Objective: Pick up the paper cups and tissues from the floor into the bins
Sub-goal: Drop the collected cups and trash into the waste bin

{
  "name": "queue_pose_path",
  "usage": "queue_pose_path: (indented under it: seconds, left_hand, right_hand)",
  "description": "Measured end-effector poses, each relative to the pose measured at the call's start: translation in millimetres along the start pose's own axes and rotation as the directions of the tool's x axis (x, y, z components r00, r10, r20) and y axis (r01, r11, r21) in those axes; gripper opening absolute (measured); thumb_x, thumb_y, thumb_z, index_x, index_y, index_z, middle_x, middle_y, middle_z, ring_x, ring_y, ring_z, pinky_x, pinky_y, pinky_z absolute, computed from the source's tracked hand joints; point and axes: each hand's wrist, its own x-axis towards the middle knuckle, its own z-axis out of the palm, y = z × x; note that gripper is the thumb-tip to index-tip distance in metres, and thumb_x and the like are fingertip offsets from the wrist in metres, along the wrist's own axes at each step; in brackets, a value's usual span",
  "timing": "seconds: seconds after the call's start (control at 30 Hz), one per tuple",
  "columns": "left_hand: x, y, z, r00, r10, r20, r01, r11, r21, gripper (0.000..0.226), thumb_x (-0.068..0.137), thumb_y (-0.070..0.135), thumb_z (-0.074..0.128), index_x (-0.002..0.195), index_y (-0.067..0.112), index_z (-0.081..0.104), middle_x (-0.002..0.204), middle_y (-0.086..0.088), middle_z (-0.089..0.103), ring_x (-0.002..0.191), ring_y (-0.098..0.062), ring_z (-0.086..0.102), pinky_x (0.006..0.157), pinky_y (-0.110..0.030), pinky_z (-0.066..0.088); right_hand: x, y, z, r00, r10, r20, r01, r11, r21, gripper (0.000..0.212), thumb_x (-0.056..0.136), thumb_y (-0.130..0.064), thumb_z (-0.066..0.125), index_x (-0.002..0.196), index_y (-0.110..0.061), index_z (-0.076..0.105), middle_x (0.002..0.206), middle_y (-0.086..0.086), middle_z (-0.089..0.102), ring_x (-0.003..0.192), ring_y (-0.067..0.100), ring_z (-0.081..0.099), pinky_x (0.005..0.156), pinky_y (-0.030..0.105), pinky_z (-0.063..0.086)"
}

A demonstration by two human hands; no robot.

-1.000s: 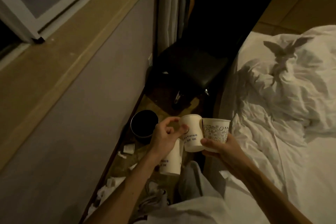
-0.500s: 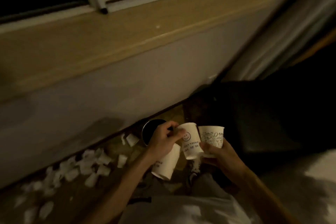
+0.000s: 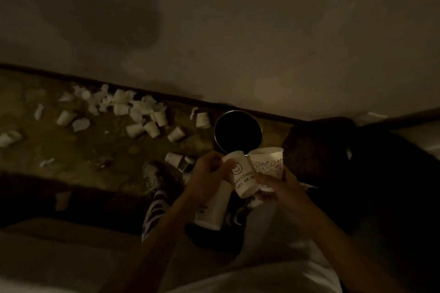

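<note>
Smiley cup (image 3: pixel 241 175) pinched near top by left hand (image 3: pixel 206 173), second cup (image 3: pixel 212 207) held beneath; patterned cup (image 3: pixel 267 162) gripped by right hand (image 3: pixel 281 188); all held just near of bin (image 3: pixel 238 131); best carried over dark mouth before release; loose cups and tissues (image 3: pixel 142 114) scattered on floor (image 3: pixel 59 150), left.

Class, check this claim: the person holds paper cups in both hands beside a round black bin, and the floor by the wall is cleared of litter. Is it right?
Not quite. In the head view the floor is littered with paper cups and tissues. The left hand and right hand do hold printed cups beside the bin.
</note>
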Motion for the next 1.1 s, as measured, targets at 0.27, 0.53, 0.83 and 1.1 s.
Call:
queue_pose_path:
  seconds: [0.27,0.53,0.83,1.1]
  left_hand:
    - [-5.5,-172.2,1.5,0.995,0.079,-0.058,-0.083,0.994,-0.069,0.014,0.094,0.022,0.064,0.082,0.014,0.065,0.071,0.014,0.070,0.071,0.001,0.065,0.062,-0.014,0.049]
    - [44.2,-167.8,9.7,0.972,0.200,-0.120,-0.212,0.972,-0.101,0.022,0.094,0.038,0.062,0.081,0.021,0.063,0.075,0.012,0.067,0.070,0.004,0.062,0.060,-0.009,0.046]
    - [162.5,-195.2,-1.9,0.967,0.118,-0.228,-0.138,0.988,-0.075,0.025,0.101,0.033,0.050,0.082,0.022,0.062,0.073,0.009,0.067,0.065,0.007,0.061,0.053,-0.007,0.044]
    - [202.5,-215.0,12.2,0.953,-0.031,-0.301,0.006,0.996,-0.086,0.031,0.099,0.038,0.052,0.088,0.011,0.064,0.081,0.004,0.069,0.068,-0.001,0.065,0.055,-0.015,0.051]
  right_hand:
    - [48.1,153.2,9.2,0.999,-0.037,0.015,0.038,0.995,-0.093,0.023,0.094,-0.023,0.059,0.116,-0.019,0.055,0.092,0.011,0.071,0.066,0.020,0.066,0.059,0.033,0.056]
    - [88.3,146.1,8.2,0.980,-0.174,-0.092,0.167,0.983,-0.080,0.022,0.097,-0.023,0.053,0.117,-0.017,0.052,0.097,0.013,0.067,0.068,0.024,0.064,0.063,0.037,0.053]
    - [239.9,96.5,29.6,0.964,-0.246,-0.098,0.196,0.913,-0.356,0.046,0.095,-0.043,0.057,0.132,-0.017,0.052,0.109,0.008,0.066,0.073,0.017,0.060,0.059,0.028,0.052]
    - [351.0,80.2,20.5,0.943,-0.298,-0.145,0.097,0.666,-0.740,0.073,0.087,-0.048,0.067,0.146,-0.016,0.039,0.139,0.010,0.053,0.123,0.026,0.053,0.089,0.029,0.045]
